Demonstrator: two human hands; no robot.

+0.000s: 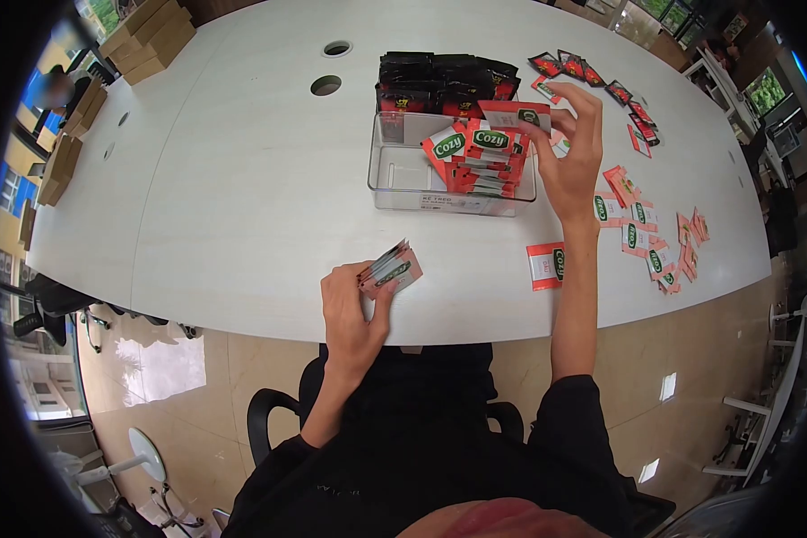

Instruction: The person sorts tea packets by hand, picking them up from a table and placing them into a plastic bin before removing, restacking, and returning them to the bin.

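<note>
My left hand (345, 314) is closed on a small stack of red and white Cozy sachets (396, 272), held near the table's front edge. Pinched in my right hand (572, 166) is a single Cozy sachet (507, 111), over the right part of a clear plastic bin (398, 194). Several Cozy sachets (482, 170) lie piled in the bin's right half, while its left half shows bare floor. Black and red packets (435, 76) stand in rows at the bin's back. One Cozy sachet (543, 269) lies flat beside my right forearm.
Loose Cozy sachets (635, 238) are scattered right of my right arm. Beyond them lie several black and red packets (569, 66). Two round cable holes (325, 86) open in the white table (233, 179). Cardboard boxes (148, 40) and a person (81, 90) are at the far left.
</note>
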